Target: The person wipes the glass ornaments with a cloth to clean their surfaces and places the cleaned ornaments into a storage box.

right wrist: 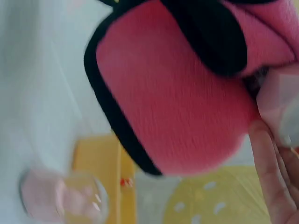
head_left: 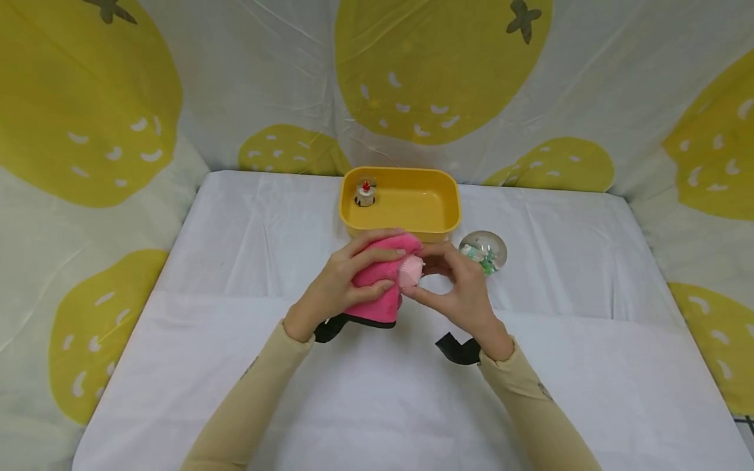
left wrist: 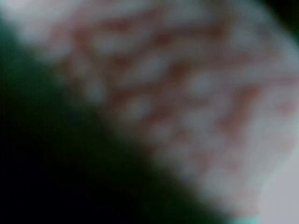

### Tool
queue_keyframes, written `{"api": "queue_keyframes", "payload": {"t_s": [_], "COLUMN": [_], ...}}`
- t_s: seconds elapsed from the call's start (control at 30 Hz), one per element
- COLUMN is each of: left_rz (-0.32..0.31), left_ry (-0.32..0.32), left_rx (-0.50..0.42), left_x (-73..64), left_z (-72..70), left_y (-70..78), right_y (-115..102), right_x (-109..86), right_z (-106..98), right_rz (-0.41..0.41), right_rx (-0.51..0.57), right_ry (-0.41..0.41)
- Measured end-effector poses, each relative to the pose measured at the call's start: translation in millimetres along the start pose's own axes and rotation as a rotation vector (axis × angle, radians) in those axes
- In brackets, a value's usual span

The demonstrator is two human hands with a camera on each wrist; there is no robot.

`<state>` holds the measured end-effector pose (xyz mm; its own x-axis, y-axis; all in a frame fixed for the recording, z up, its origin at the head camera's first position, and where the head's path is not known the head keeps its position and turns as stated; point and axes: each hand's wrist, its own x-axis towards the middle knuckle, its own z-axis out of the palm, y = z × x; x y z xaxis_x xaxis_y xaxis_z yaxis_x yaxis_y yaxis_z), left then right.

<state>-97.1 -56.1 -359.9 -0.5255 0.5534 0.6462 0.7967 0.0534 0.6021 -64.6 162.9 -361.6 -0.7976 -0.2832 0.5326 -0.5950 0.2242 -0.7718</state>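
Note:
In the head view, my left hand (head_left: 347, 271) grips a folded bright pink cloth (head_left: 379, 307) with black edging, wrapped partly around a pale pink faceted object (head_left: 410, 271). From the other side, my right hand (head_left: 462, 288) pinches that object between thumb and fingers. The right wrist view has the cloth (right wrist: 173, 93) hanging close to the camera, the faceted object (right wrist: 280, 102) at its right edge and fingers of the right hand (right wrist: 273, 172) against it. Most of the object is hidden by the cloth. The left wrist view is dark and blurred, filled by a mottled reddish surface.
A yellow tray (head_left: 406, 226) stands just beyond the hands, with a small white item (head_left: 366, 193) with a red top in its left end. A clear snow globe (head_left: 483, 252) with green and white figures sits right of the tray. Fruit-patterned curtains (head_left: 442, 78) border the white-covered table (head_left: 235, 366).

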Motion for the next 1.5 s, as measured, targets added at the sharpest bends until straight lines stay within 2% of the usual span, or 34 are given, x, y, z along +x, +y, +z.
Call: {"api": "queue_keyframes", "payload": {"t_s": [0.07,0.2,0.27,0.3,0.37,0.5,0.57,0.6,0.63,0.7,0.9,1.0,1.2,1.5], "left_rz": [0.011,0.03,0.029,0.023,0.003,-0.035,-0.041,-0.04,-0.036,-0.018,0.028,0.021,-0.007,-0.025], "left_ry": [-0.011,-0.035,-0.036,-0.031,-0.017,0.01,0.007,0.004,-0.004,-0.016,-0.026,-0.026,-0.017,0.04], "left_rx": [0.031,0.088,0.093,0.087,0.064,0.018,0.011,0.009,0.011,0.021,0.064,0.064,0.039,0.021], "left_x": [-0.4,-0.5,-1.5,-2.1,-3.3,-4.4,-4.9,-5.1,-5.4,-6.1,-7.6,-8.4,-8.6,-6.2], "left_z": [0.6,1.7,2.1,2.2,2.1,0.7,0.3,0.2,0.3,0.6,1.5,0.9,-1.5,-9.2], "left_y": [0.7,1.7,1.1,0.7,-0.5,-1.5,-1.2,-0.7,-0.2,1.0,0.9,-0.4,-0.9,-1.6], "right_y": [0,-3,-4,-5,-6,-6,-5,-4,-4,-3,-2,-1,1,1], "right_x": [-1.3,-1.9,-1.6,-1.4,-1.6,-1.5,-1.4,-1.7,-2.1,-3.6,-8.1,-8.4,-9.5,-12.2], "right_z": [3,7,8,8,7,4,2,2,2,2,6,7,8,3], "right_rz": [0.093,0.376,0.458,0.464,0.403,0.13,0.036,0.019,0.025,0.093,0.465,0.562,0.565,0.562], "right_rx": [0.06,0.265,0.32,0.315,0.215,-0.033,-0.079,-0.073,-0.053,0.011,0.323,0.424,0.523,0.617], "right_ry": [0.024,0.037,0.028,0.014,-0.02,-0.076,-0.082,-0.079,-0.07,-0.052,0.007,0.026,0.011,0.031]}}
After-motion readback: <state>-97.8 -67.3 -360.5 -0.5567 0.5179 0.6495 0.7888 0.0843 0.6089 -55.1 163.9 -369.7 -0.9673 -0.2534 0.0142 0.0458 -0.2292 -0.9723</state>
